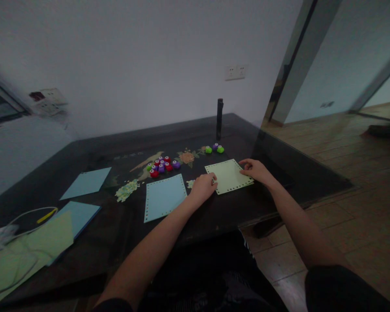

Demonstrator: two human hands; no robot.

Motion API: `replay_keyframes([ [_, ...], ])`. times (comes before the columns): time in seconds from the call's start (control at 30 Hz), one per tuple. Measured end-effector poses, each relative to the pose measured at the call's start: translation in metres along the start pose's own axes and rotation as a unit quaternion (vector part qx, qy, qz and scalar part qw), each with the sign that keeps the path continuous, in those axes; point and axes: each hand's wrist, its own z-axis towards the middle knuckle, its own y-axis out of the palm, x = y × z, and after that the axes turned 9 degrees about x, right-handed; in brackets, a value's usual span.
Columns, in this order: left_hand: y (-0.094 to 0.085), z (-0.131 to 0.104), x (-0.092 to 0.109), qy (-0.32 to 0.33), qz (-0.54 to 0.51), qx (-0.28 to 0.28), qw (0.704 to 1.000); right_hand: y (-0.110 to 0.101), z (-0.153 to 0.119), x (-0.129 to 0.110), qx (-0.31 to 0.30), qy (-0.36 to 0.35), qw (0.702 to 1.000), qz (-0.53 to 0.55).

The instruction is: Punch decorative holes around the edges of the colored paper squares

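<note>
my left hand (203,187) curled at the left edge of a pale yellow paper sheet (229,175), whether pinching it i could not tell, while my right hand (256,170) sat loosely open, thumb and fingers parted, at its right edge. the hole-edged sheet, flat on the dark table (299,173) between my hands, looked light, thin and easily creased, best taken by opposite edges. small toys (161,168) dotted the glossy top, before a pale wall (149,78) and beside a tiled floor (360,208).
</note>
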Motion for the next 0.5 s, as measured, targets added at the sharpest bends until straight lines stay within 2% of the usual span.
replay_keyframes([
  [0.23,-0.0006,-0.0001,-0.0009,0.0,-0.001,-0.007,1.0,0.0017,0.0017,0.0048,0.017,-0.055,0.995,-0.087],
  [0.5,-0.0022,-0.0011,0.0003,0.0,-0.001,-0.009,1.0,0.0032,0.0013,0.0049,0.016,-0.064,0.991,-0.114],
])
